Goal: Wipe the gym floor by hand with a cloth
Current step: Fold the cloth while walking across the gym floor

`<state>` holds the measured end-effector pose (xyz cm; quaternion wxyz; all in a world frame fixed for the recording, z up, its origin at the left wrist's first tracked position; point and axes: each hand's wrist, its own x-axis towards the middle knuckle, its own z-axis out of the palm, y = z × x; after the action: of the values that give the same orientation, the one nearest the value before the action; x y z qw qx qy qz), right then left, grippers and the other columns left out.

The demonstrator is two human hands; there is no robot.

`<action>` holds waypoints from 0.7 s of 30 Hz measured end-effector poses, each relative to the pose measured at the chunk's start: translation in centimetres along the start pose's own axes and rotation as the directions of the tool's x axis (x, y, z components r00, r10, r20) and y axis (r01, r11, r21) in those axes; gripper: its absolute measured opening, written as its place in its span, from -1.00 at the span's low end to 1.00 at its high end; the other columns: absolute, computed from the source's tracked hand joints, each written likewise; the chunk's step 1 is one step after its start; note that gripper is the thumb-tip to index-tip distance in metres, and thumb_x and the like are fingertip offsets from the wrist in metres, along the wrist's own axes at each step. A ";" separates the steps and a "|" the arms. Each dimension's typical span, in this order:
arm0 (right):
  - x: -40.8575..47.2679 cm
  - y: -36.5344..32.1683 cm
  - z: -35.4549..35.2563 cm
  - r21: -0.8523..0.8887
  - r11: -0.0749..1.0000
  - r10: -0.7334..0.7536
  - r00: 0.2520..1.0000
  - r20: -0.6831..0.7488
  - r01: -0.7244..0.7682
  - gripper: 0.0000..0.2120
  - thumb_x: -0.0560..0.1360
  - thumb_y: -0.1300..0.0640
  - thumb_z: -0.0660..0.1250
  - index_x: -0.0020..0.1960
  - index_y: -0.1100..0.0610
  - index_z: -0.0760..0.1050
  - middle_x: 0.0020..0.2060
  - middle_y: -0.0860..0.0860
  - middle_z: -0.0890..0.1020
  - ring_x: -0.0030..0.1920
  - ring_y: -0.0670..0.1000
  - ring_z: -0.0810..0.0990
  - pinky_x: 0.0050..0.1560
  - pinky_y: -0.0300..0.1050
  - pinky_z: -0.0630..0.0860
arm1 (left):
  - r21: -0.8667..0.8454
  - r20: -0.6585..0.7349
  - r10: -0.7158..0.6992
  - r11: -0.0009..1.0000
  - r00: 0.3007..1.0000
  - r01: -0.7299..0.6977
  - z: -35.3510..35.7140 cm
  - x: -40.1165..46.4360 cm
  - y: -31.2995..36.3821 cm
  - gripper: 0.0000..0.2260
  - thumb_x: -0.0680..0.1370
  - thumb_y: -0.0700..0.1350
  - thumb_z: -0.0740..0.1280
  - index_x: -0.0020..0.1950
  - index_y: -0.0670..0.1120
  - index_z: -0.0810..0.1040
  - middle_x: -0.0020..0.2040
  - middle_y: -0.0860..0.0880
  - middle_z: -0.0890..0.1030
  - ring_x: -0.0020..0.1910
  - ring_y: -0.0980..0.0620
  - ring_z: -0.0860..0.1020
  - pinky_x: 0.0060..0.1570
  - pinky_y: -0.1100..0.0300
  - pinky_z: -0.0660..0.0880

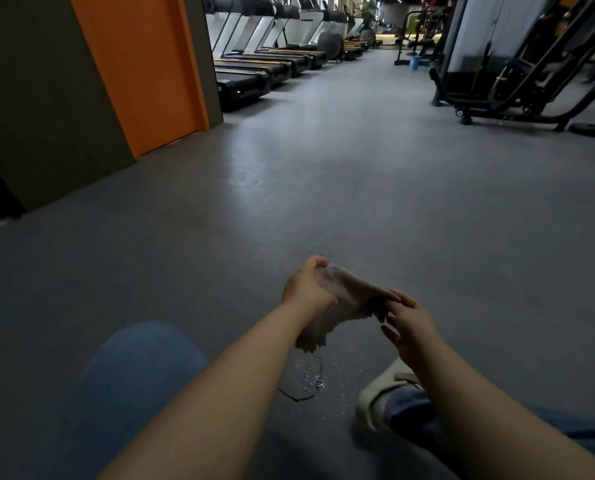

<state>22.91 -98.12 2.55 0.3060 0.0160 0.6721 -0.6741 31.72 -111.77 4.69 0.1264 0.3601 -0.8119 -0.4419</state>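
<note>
Head view: we hold the cloth point(341, 306) off the gym floor point(323, 202), left hand point(306, 289) curled round its far end, right hand point(410, 323) pinching the near corner with loose fingers. Its length runs between our hands, hanging above wet droplets point(310, 379).

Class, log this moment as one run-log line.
left hand: grips cloth | right hand: pinches cloth | cloth: off floor | small wet patch below | wiping: not underway
</note>
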 end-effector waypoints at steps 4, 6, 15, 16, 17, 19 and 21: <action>1.7 0.3 2.7 0.077 0.997 0.029 1.000 0.007 -0.029 -0.83 0.60 0.29 0.17 0.03 0.10 0.50 -0.10 0.10 0.56 -0.06 0.07 0.51 0.03 -0.03 0.38 | -0.170 0.037 -0.005 0.985 0.999 0.011 -1.8 1.6 -0.7 -0.44 0.39 -0.31 0.46 0.33 -0.04 0.39 0.20 -0.05 0.47 0.15 -0.05 0.48 0.18 0.07 0.50; 2.8 0.6 3.9 0.106 0.994 0.039 0.999 0.011 -0.040 -0.84 0.61 0.27 0.16 0.06 0.10 0.49 0.00 0.12 0.55 0.04 0.10 0.50 0.00 -0.04 0.38 | -0.282 0.039 -0.026 0.959 0.999 0.037 -2.4 2.8 -1.1 -0.45 0.38 -0.34 0.47 0.31 -0.06 0.41 0.15 -0.03 0.43 0.16 -0.06 0.48 0.16 0.04 0.52; 7.8 3.9 7.8 0.181 0.912 0.331 0.920 0.209 -0.369 -0.39 0.59 -0.16 0.12 0.48 0.21 0.15 0.31 0.32 0.42 0.25 0.25 0.48 0.13 0.08 0.46 | -0.708 0.184 -0.102 0.676 0.978 0.204 -1.8 8.0 -4.5 -0.48 0.38 -0.45 0.39 0.26 -0.06 0.44 0.26 -0.16 0.48 0.16 -0.12 0.52 0.07 0.00 0.57; 9.1 4.2 8.4 0.186 0.895 0.358 0.902 0.240 -0.405 -0.34 0.56 -0.22 0.09 0.47 0.23 0.16 0.30 0.30 0.44 0.23 0.25 0.49 0.16 0.11 0.47 | -0.761 0.231 -0.108 0.600 0.967 0.249 -1.9 9.1 -4.9 -0.51 0.40 -0.47 0.37 0.23 -0.06 0.45 0.23 -0.16 0.50 0.09 -0.10 0.55 -0.05 0.07 0.60; 10.4 4.4 9.0 0.174 0.889 0.369 0.889 0.272 -0.422 -0.28 0.54 -0.28 0.07 0.47 0.24 0.19 0.28 0.28 0.47 0.22 0.24 0.51 0.19 0.13 0.47 | -0.803 0.281 -0.102 0.519 0.954 0.292 -2.1 10.3 -5.3 -0.53 0.42 -0.48 0.34 0.20 -0.05 0.44 0.17 -0.14 0.52 0.01 -0.07 0.57 -0.16 0.13 0.61; 12.9 4.4 10.4 0.158 0.886 0.370 0.871 0.322 -0.435 -0.26 0.51 -0.33 0.01 0.40 0.24 0.33 0.20 0.25 0.56 0.21 0.21 0.54 0.19 0.14 0.48 | -0.848 0.346 -0.070 0.404 0.935 0.344 -2.6 12.8 -6.0 -0.53 0.44 -0.46 0.31 0.24 -0.06 0.41 0.14 -0.11 0.52 -0.03 -0.05 0.57 -0.20 0.16 0.61; 15.1 4.1 11.9 0.187 0.886 0.340 0.868 0.363 -0.425 -0.35 0.56 -0.26 -0.02 0.32 0.22 0.45 0.14 0.23 0.61 0.21 0.19 0.54 0.21 0.10 0.45 | -0.865 0.369 -0.051 0.346 0.928 0.363 -3.1 15.5 -6.8 -0.53 0.45 -0.45 0.30 0.28 -0.08 0.39 0.16 -0.11 0.52 0.02 -0.05 0.57 -0.12 0.13 0.60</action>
<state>17.10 -114.50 -6.55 0.5345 0.0805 0.5020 -0.6751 25.53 -126.86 -0.74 0.1329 0.2629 -0.3815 -0.8762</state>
